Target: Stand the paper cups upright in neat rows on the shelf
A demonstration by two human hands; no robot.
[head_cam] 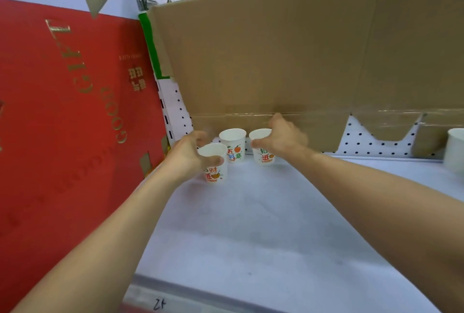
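Note:
Three white paper cups with orange and green print stand upright at the back left of the white shelf (263,224). My left hand (188,159) grips the front left cup (216,164), thumb across its front near the rim. My right hand (281,137) holds the back right cup (263,155) at its rim, fingers curled round it. The middle cup (233,145) stands free between them, close to the pegboard back wall.
A large red gift box (70,124) walls off the left side. A brown cardboard sheet (288,56) hangs over the back wall above the cups. Another white cup (455,149) shows at the right edge. The shelf's front lip (200,295) is near me.

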